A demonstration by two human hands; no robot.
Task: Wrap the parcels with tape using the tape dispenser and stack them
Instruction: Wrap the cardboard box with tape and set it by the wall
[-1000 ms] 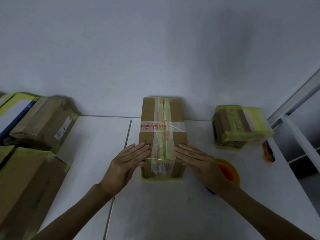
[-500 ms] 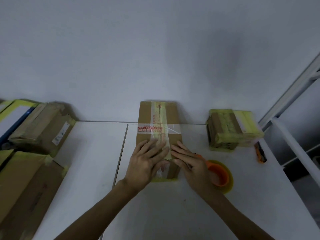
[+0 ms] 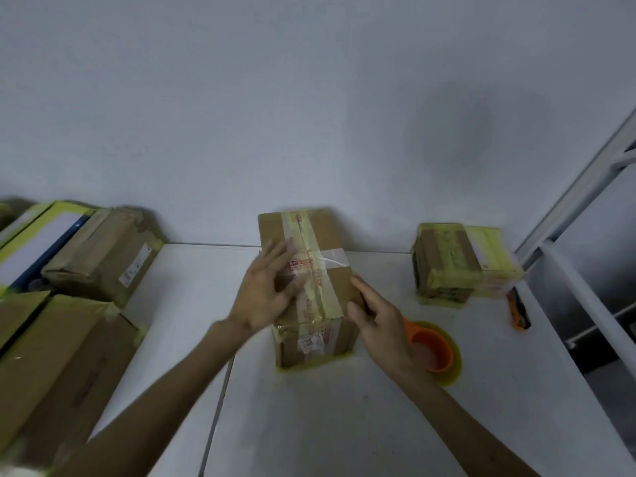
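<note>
Your two forearms enter from the lower edge over the white table [image 3: 309, 425], which is made of two tops joined at a seam [image 3: 220, 390].

Your left hand [image 3: 265, 294] lies flat on top of the central parcel [image 3: 334, 232], fingers straight and spread, with nothing gripped. It is slightly blurred. Your right hand [image 3: 378, 321] sits at the parcel's right side, fingers extended along the upper right edge and uncurled, holding nothing. Whether it actually touches the cardboard cannot be told.

The central parcel stands on the right-hand tabletop, just beside the seam, its long axis running away from you. A yellowish tape strip [image 3: 306, 242] runs lengthwise over its top and down the near face. A clear band [image 3: 330, 258] crosses it.

The tape dispenser [image 3: 435, 346], orange with a yellow-tinted roll, lies on the table just right of the parcel, partly behind your right wrist.

Farther right, a smaller parcel [image 3: 447, 259] wrapped in yellow tape stands near the wall. An orange utility knife [image 3: 518, 308] lies just beside it at the table edge.

On the left, a large taped box [image 3: 51, 366] lies nearest. Beyond it are a brown box [image 3: 99, 249] and a blue-and-white box [image 3: 34, 235].

A white shelf frame [image 3: 585, 187] stands at the far right.
</note>
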